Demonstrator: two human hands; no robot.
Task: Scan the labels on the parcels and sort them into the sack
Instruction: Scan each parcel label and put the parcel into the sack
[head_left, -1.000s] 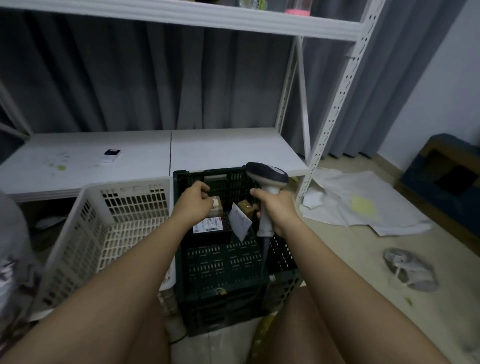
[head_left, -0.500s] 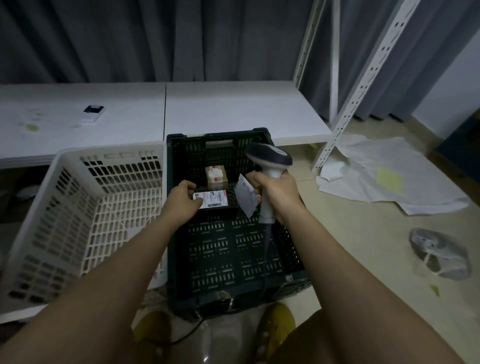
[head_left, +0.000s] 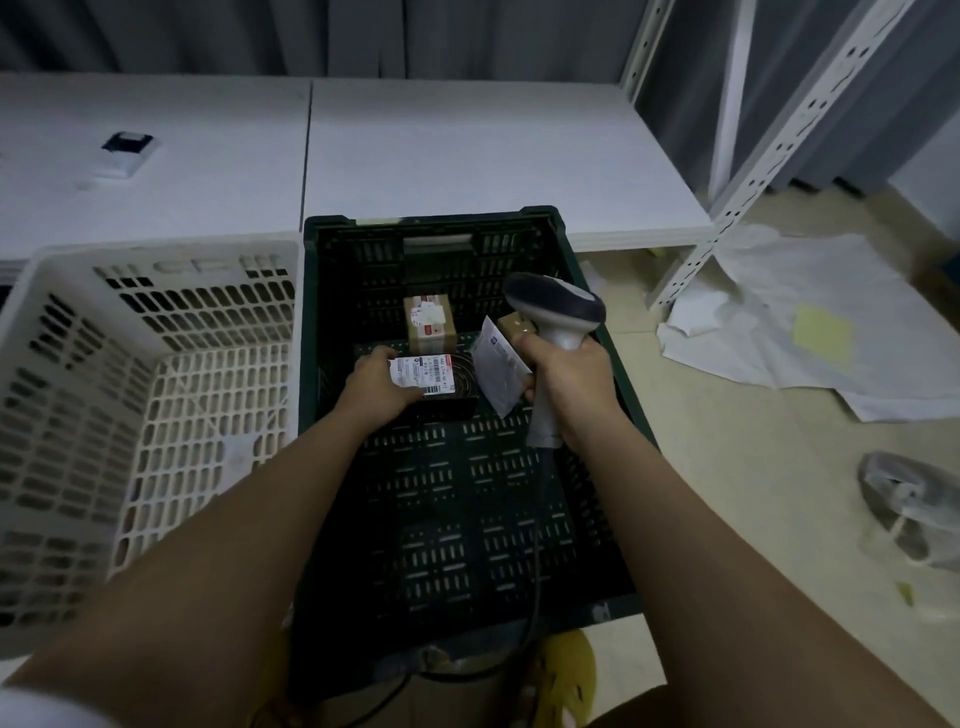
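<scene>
A dark green crate (head_left: 623, 405) sits on the floor in front of me. Inside it my left hand (head_left: 382, 387) grips a black parcel (head_left: 447, 400) with a white barcode label on top. Behind it stands a small brown box (head_left: 430, 322) with a red and white label. My right hand (head_left: 569, 382) holds the handle of a grey barcode scanner (head_left: 556, 304), its head over the crate's right side. A white flat packet (head_left: 498, 371) leans against that hand, and another brown box (head_left: 517, 327) peeks out behind it.
A white perforated basket (head_left: 150, 395) stands to the left of the crate. A low white shelf board (head_left: 467, 156) with a small device (head_left: 124, 150) lies behind. A shelf upright (head_left: 753, 171), white sheeting (head_left: 810, 332) and a crumpled bag (head_left: 914, 509) are on the right.
The view tilted down and closer to the crate. My left hand went from hovering as a fist to gripping the black labelled parcel. The scanner stays in my right hand.
</scene>
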